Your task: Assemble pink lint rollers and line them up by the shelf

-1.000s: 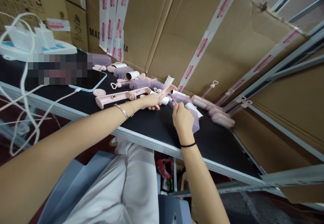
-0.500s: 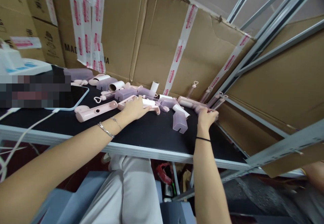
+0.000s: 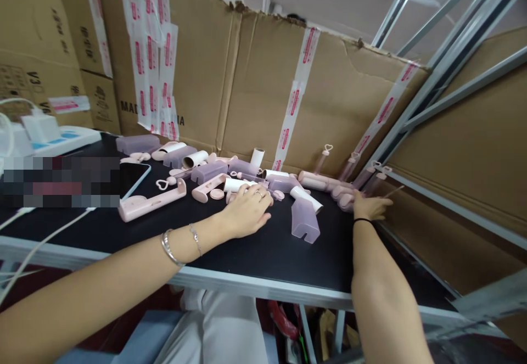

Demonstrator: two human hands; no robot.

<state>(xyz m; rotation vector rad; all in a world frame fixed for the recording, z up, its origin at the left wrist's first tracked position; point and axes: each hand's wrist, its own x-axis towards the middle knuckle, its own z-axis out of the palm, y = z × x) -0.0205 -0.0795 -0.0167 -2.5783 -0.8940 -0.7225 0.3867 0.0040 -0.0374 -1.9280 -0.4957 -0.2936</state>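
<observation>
Filling the upper frame is the cardboard wall (image 3: 263, 78); black shelf (image 3: 263, 259) is running across the middle below it. Left hand (image 3: 247, 210) is lying palm-down near centre, right hand (image 3: 370, 207) is sitting at right of frame. For good handling I'd be keeping the left touch light so loose parts aren't rolling, and the right wrist off the pink cylinders (image 3: 342, 195), which are lying just left of it. Pink shell (image 3: 154, 203) is lying left of centre, well apart from the left fingers; purple cover (image 3: 305, 221) is standing between the hands. White tube (image 3: 231, 184) is showing just behind the left fingers, tips hidden, can't tell if they're gripping anything. Thin stick (image 3: 396, 191) is poking past the right fingertips; too small, can't tell if that hand is pinching it
</observation>
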